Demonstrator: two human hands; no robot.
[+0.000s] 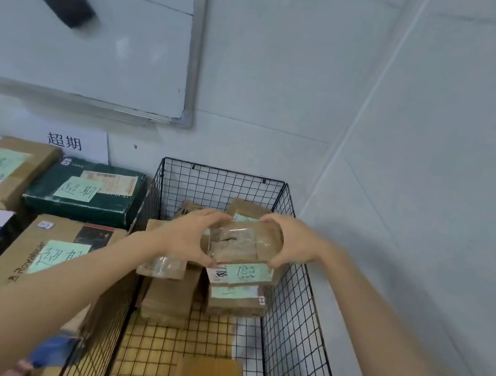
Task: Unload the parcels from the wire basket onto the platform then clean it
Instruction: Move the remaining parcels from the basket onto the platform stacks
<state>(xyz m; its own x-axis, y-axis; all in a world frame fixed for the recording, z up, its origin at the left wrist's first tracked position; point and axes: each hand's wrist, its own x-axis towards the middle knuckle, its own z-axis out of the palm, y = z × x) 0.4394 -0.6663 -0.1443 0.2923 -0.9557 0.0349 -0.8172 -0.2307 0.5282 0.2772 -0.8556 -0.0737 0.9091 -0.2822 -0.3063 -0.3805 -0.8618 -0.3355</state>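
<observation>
White-tiled corner, wire basket (pixel 217 189) at lower centre. Small taped parcel (pixel 244 243) clasped at both ends by left hand (pixel 189 234) and right hand (pixel 293 244), held over the pile (pixel 169 299) inside, likely for lifting out.

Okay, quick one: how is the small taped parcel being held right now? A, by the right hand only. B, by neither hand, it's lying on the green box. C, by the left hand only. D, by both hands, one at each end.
D: the left hand and the right hand each grip one end of the small taped parcel, held above the wire basket.
</observation>
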